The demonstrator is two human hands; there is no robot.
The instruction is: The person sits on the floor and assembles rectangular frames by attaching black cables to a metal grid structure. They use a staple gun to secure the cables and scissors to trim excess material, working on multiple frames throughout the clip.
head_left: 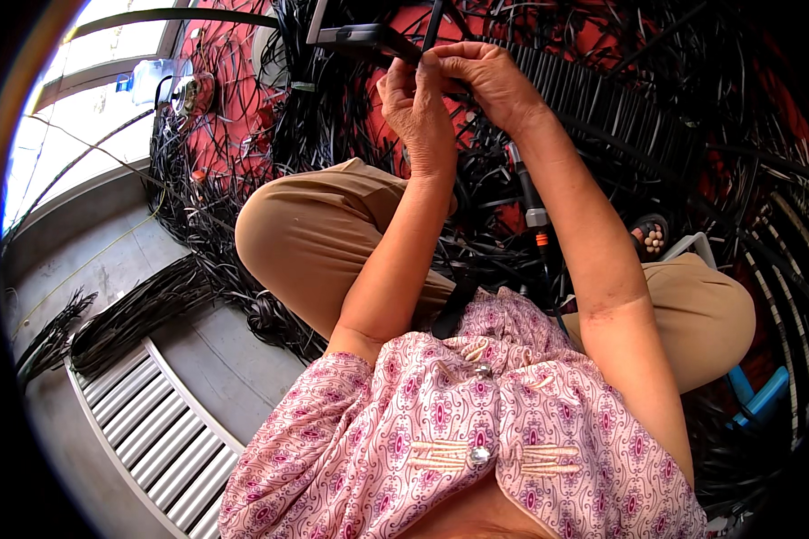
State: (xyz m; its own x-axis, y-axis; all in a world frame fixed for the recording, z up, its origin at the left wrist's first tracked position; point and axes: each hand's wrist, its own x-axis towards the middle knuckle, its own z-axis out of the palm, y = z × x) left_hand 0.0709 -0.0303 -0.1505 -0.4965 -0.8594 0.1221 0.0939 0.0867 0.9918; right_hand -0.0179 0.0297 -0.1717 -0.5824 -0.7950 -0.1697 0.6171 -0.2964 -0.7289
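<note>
My two hands meet at the top middle, beyond my bent knees. My left hand (418, 121) is closed, its thumb and fingers pinched at the end of a dark flat bar (361, 38) with a pale edge. From the pinch a flat black strip (434, 25) runs upward. My right hand (499, 85) touches the left fingertips and is closed in a pinch on the same strip; the exact hold is hidden behind the fingers. Below my right wrist lies a grey and black hand tool (532, 199) with an orange ring.
Tangled black strips (310, 108) cover much of the red floor (229, 54). A black ribbed woven panel (602, 108) lies to the right. A pale slatted frame (157, 431) is at the lower left, a clear plastic bottle (150, 81) at the upper left, a blue object (766, 395) at the right.
</note>
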